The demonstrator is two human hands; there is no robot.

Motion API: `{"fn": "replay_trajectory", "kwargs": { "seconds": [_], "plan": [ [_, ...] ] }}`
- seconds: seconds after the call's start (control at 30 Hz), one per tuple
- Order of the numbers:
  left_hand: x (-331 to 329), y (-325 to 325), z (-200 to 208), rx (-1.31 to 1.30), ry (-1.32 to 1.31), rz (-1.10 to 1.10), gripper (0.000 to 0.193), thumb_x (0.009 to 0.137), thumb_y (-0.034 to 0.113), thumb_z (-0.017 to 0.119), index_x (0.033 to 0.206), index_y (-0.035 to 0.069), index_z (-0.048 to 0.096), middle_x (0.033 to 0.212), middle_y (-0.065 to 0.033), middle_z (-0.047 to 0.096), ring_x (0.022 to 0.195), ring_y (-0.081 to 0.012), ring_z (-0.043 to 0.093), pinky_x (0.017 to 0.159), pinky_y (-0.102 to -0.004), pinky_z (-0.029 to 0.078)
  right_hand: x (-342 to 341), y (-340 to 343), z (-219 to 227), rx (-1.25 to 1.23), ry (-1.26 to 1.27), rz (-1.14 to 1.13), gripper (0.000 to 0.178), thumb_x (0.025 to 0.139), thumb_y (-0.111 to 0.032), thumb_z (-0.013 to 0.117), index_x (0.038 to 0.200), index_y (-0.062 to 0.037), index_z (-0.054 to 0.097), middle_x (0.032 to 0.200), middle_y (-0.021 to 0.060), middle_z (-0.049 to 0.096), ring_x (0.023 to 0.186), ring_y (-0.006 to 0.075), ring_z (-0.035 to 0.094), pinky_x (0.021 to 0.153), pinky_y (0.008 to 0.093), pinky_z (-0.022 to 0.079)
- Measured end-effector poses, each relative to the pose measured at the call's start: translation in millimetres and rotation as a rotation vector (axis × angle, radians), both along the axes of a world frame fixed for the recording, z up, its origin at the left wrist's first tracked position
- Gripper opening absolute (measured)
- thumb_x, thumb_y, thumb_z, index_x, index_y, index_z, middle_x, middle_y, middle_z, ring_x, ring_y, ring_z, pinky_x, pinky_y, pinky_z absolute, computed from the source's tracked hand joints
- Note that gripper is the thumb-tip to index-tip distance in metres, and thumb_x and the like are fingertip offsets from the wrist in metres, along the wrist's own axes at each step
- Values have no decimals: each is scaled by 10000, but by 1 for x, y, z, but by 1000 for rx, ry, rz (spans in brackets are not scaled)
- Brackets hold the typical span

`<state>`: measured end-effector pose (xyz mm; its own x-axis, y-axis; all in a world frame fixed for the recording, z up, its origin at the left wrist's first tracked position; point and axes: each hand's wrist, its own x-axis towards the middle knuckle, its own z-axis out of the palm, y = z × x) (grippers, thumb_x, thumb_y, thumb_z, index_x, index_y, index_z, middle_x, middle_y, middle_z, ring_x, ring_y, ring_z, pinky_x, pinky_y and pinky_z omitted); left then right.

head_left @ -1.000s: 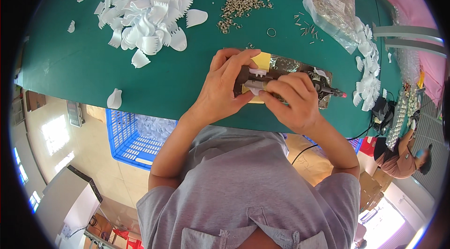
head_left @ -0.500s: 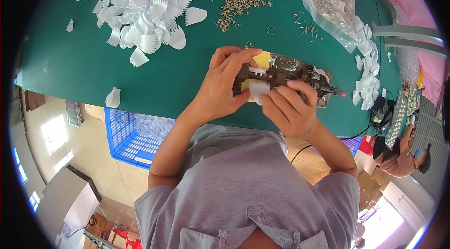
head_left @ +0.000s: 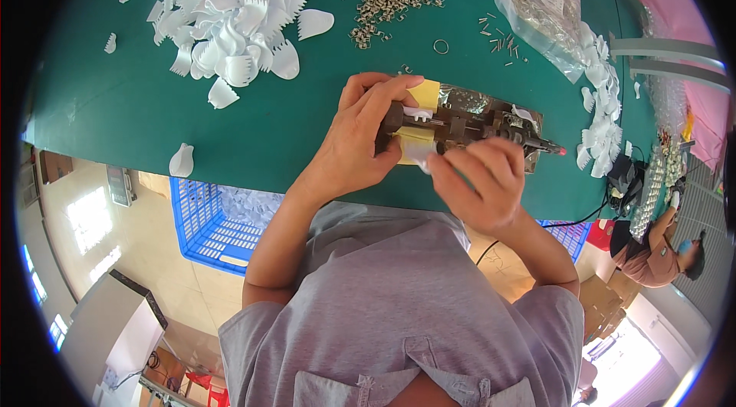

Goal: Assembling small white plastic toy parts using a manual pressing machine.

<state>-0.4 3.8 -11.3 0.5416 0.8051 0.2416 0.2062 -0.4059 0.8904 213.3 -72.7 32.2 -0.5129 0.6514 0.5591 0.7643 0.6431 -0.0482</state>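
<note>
While the left hand (head_left: 349, 135), half curled, grasps the left end of a dark metal fixture (head_left: 460, 127) close to the table's (head_left: 253, 127) near edge, the right hand (head_left: 483, 185), its fingers bent, pinches a motion-blurred white piece (head_left: 416, 150) at the fixture's near side, just beside the left thumb. Another white part (head_left: 418, 113) sits on the fixture by the left fingertips.

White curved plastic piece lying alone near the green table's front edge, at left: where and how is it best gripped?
Probably across the middle of the white curved plastic piece, pinched by its left and right edges, coming from above. It is longer than wide, its length runs up the picture, and both long sides lie clear of the heap of white toothed plastic pieces.
</note>
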Motion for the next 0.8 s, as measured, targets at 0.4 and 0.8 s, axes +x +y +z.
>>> {"fn": "replay_trajectory", "kwargs": {
  "seconds": [0.4,0.8],
  "plan": [
    [2,0,-7,23,-47,35,571,762,8,836,1287,66,622,1193,-99,669,1247,-340,539,1013,-436,494,-16,18,-17,16,167,-153,282,712,-48,831,981,-94,761,894,3,727,819,175,642,784,381,485],
    [3,3,-6,93,27,46,389,772,-20,807,1129,91,702,1130,-88,676,1215,-345,558,982,-441,500,5,-32,-31,-255,233,-361,273,778,-30,835,1043,-59,779,930,33,698,777,236,634,674,370,499]
  ]
}}
